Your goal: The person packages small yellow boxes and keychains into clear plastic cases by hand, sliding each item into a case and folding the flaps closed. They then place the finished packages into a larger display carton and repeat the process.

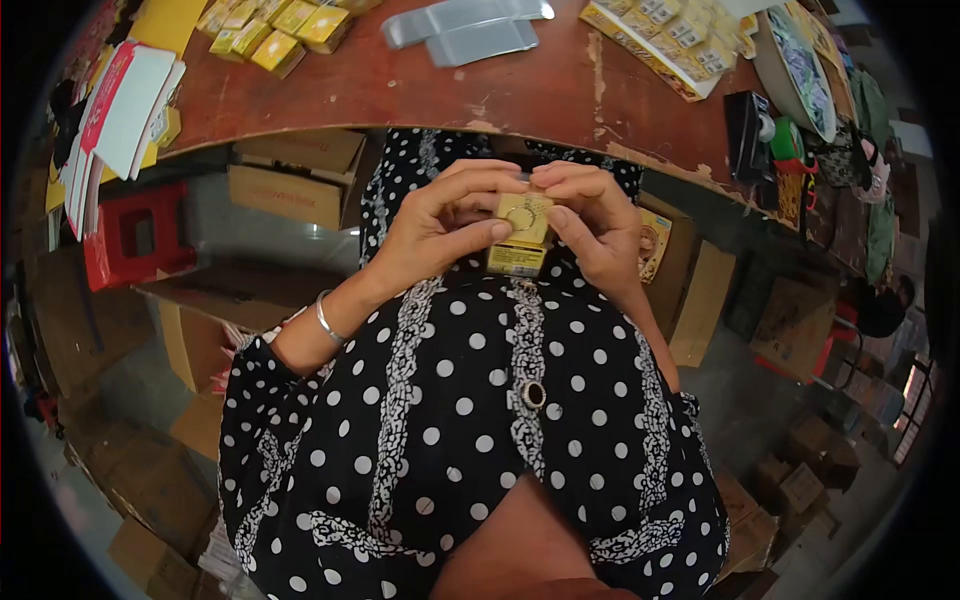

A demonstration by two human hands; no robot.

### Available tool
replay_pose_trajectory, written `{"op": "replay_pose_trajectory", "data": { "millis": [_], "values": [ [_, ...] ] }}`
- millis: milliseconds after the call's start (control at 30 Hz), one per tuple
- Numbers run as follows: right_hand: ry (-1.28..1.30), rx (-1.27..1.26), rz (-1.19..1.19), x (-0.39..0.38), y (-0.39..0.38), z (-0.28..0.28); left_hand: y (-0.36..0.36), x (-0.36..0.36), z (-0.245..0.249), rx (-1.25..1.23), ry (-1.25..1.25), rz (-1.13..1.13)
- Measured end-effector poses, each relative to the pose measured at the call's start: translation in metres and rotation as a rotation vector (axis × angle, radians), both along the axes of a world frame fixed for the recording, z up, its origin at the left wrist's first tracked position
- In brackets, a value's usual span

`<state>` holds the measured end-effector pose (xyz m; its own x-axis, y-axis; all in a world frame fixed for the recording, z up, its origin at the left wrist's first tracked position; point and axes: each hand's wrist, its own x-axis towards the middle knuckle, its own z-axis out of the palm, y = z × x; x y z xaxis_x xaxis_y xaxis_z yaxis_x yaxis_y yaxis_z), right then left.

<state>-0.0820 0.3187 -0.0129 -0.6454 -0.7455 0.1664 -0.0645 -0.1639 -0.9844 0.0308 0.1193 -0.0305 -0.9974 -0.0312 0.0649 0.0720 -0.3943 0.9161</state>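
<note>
Close to my body, below the front edge of the red-brown table [400,105], I hold a small yellow box [522,225]. My left hand [450,215] grips its left side, the thumb lying on the box face and the fingers curled at the top. On the right side my right hand [592,222] holds the same box, its thumb against the edge and its fingertips near the top. Both sets of fingertips almost meet above the box. The box's far end is partly hidden by my fingers.
On the table lie small yellow boxes [275,50], a clear plastic tray [470,30], a filled display carton [660,40], a black tape dispenser [745,135] and green tape [787,140]. Below stand a red stool [135,238] and open cardboard boxes [290,195].
</note>
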Motion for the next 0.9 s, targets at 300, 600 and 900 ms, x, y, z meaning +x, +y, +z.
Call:
{"op": "replay_pose_trajectory", "data": {
  "millis": [300, 600, 900],
  "values": [
    [0.250, 0.089, -1.268, -0.154, 0.143, 0.009, -0.002, -0.028, 0.014, 0.003, 0.113, 0.055],
    [0.032, 0.608, -1.080, -0.237, 0.237, -0.009, 0.009, -0.037, 0.010, -0.054, 0.035, -0.010],
    [-0.115, 0.579, -0.879, -0.240, 0.243, 0.000, 0.011, -0.042, 0.011, -0.053, 0.024, -0.015]
  ]
}}
